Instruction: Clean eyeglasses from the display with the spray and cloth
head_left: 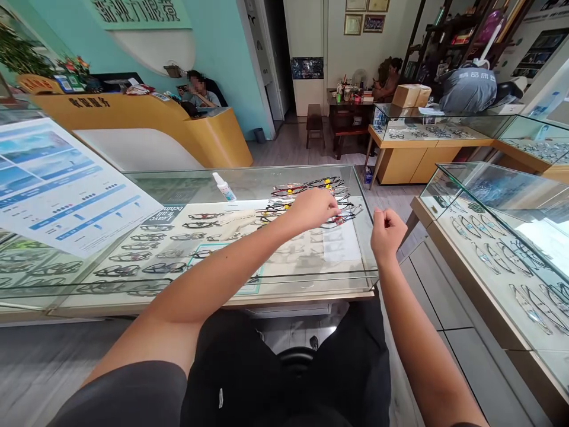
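My left hand [312, 207] reaches over the right end of the glass display counter [284, 277]. Its fingers are closed at a pair of glasses [351, 212] in the cluster of eyeglasses lying on the glass top; the exact grip is partly hidden by the hand. Several frames [311, 185] there have dark or reddish rims, some with small yellow pieces on them. Just off the counter's right edge, my right hand [388, 235] is curled into a fist with nothing showing in it. A small white spray bottle [224, 186] is left of the glasses.
Rows of eyeglasses [162, 268] lie inside the counter. A printed sheet [75, 187] covers its left part. Another glass showcase [493, 261] stands to the right. Beyond are a yellow reception desk [146, 115] with a seated person, a stool [315, 121] and cardboard boxes [409, 95].
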{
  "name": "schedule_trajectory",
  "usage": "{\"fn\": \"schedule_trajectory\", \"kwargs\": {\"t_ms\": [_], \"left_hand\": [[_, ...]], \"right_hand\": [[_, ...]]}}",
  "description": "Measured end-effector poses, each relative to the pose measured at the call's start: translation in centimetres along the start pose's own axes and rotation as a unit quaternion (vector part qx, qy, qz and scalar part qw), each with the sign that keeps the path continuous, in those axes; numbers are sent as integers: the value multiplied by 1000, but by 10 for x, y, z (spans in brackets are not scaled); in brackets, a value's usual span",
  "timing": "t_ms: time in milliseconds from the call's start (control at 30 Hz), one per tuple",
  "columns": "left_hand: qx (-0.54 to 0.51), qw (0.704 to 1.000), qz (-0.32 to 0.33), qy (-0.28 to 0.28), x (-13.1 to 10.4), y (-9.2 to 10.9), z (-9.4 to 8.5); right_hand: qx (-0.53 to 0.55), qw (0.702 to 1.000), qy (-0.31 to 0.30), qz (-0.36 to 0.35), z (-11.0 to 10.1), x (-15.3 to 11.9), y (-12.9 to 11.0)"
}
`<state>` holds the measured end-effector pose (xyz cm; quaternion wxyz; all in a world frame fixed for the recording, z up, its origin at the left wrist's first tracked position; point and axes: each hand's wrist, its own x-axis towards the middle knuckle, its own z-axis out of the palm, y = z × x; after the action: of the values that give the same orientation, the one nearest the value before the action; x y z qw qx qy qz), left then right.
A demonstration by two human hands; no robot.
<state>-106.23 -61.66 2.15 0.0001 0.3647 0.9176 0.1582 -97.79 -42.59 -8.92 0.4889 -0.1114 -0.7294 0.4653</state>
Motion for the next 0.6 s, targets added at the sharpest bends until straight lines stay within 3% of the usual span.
{"fn": "schedule_trajectory", "kwargs": {"t_ms": [133, 267, 367, 467, 600], "left_hand": [[89, 994, 23, -63, 2, 1, 27], [103, 991, 24, -81, 4, -1, 42], [85, 994, 26, -65, 2, -2, 38], [14, 999, 12, -36, -2, -8, 24], [-120, 990, -35, -62, -10, -24, 7]], "right_hand": [[-17, 1000, -14, -16, 2, -3, 3], [-46, 998, -29, -19, 2, -3, 4], [-43, 997, -58, -26, 1, -2, 5], [-22, 988, -131, -82, -1, -1, 3], [-31, 965, -214, -151, -1, -2, -3]]}}
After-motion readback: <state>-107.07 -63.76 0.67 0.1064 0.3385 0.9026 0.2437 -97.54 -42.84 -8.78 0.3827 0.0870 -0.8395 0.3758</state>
